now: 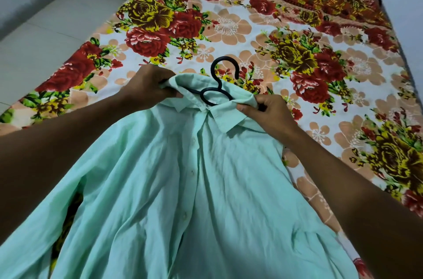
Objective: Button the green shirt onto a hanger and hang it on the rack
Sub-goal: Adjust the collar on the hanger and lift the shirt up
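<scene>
On bed, left hand [146, 86] and right hand [265, 114] gripping shirt [183, 187] collar

left hand [150, 90] fingers curled gripping, right hand [266, 112] pinching

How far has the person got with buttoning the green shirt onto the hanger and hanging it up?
Done: the hanger sits inside the shirt, hook sticking out past the collar, and the front looks closed. In hand: the left hand and right hand each grip a shoulder near the collar, over the bed. Left: hanging it up; no rack is in view.
</scene>
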### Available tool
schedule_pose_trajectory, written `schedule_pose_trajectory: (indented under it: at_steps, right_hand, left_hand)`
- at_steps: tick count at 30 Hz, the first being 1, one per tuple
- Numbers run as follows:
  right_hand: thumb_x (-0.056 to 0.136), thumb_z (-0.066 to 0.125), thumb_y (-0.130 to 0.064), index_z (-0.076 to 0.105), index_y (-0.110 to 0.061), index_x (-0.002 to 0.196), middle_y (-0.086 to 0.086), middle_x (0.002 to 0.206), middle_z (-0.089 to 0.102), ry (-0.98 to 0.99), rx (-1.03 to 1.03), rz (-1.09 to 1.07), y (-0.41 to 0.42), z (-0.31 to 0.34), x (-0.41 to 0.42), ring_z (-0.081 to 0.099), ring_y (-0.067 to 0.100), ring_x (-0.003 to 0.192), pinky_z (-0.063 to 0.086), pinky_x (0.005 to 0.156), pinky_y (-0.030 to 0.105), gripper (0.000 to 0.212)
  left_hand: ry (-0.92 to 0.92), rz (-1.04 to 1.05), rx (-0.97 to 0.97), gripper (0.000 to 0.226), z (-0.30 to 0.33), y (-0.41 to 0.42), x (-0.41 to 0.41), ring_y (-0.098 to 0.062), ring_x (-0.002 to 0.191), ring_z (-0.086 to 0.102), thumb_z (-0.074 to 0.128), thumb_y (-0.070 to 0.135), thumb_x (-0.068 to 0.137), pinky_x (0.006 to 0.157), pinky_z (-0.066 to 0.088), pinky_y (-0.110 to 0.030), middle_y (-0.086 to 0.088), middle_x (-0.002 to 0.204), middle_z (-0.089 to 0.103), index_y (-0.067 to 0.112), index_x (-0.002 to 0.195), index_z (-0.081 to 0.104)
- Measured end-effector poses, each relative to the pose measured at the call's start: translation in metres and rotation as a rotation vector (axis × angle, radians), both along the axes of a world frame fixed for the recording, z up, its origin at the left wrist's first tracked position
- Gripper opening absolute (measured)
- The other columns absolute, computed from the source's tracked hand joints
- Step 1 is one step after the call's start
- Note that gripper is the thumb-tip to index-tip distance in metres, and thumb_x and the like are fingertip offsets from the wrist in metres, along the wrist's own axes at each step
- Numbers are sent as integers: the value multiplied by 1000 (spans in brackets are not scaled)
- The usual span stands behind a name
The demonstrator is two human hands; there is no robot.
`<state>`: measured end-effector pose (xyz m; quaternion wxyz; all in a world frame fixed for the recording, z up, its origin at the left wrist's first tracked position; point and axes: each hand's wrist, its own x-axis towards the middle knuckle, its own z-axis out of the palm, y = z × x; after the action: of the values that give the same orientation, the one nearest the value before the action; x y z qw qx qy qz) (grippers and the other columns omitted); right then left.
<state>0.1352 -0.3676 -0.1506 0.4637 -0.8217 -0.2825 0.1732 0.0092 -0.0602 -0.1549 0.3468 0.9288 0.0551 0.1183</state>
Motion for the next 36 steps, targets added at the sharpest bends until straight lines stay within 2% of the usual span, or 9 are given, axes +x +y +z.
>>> schedule_pose_trajectory:
  at_steps: [3,6,9,12,16,19,28,32,36]
  right_hand:
    - [86,82,-21,81,-17,102,8,94,80,52,-8,29,-16,16,-9,73,15,85,59,74,37,17]
    - [85,82,-17,81,-17,101,5,95,81,44,-36,31,-31,65,-16,76,19,90,61,78,43,16]
    - [82,82,-26,82,-17,99,6,91,80,-9,-56,41,-39,122,-27,77,25,88,61,74,48,19]
    - [79,82,-28,82,-23,100,-4,90,81,-26,-59,22,-44,199,-46,77,14,85,61,69,37,22]
    - [82,84,-20,81,-28,97,-11,85,80,-84,-35,-11,-56,321,-70,74,2,77,55,66,23,17]
    - [82,84,-17,80,-29,94,-20,80,78,-129,-7,-25,-71,407,-95,69,-6,71,53,64,16,17]
    - [79,88,-25,82,-18,102,-3,95,81,-330,12,-2,-132,592,-186,77,21,93,61,87,49,25]
    - [77,88,-30,82,-15,94,4,92,81,-412,27,-25,-179,642,-242,76,26,94,60,84,53,23]
    - [81,86,-17,82,-20,99,-4,95,81,-439,81,-19,-217,693,-294,75,13,91,61,86,41,19]
  left_hand:
    - [43,-44,-46,27,15,-5,-10,-9,59,42,91,25,74,51,40,-34,-17,62,62,4,78,74]
    - [94,-112,-102,24,68,-15,-18,-3,49,38,92,24,72,46,31,-25,6,50,49,13,66,71]
    - [131,-174,-124,23,131,-17,-29,-1,55,49,93,31,70,49,42,-29,4,60,66,16,77,78]
    - [149,-219,-131,19,212,-18,-45,7,56,52,93,26,71,51,43,-21,13,62,68,17,81,78]
    - [112,-224,-84,25,334,-27,-61,-3,58,47,91,34,72,52,37,-26,-11,67,67,14,81,77]
    - [58,-229,-44,21,416,-47,-86,1,57,47,91,31,73,52,39,-24,5,62,60,17,78,76]
    - [-76,-139,84,19,596,-107,-203,5,59,54,92,23,72,59,48,-23,8,66,71,26,74,74]
    - [-69,-147,167,19,656,-152,-257,-1,60,58,93,25,70,60,51,-24,1,72,75,22,77,76]
    - [-153,-116,190,21,708,-188,-301,2,55,52,93,27,71,56,47,-18,5,65,68,27,70,71]
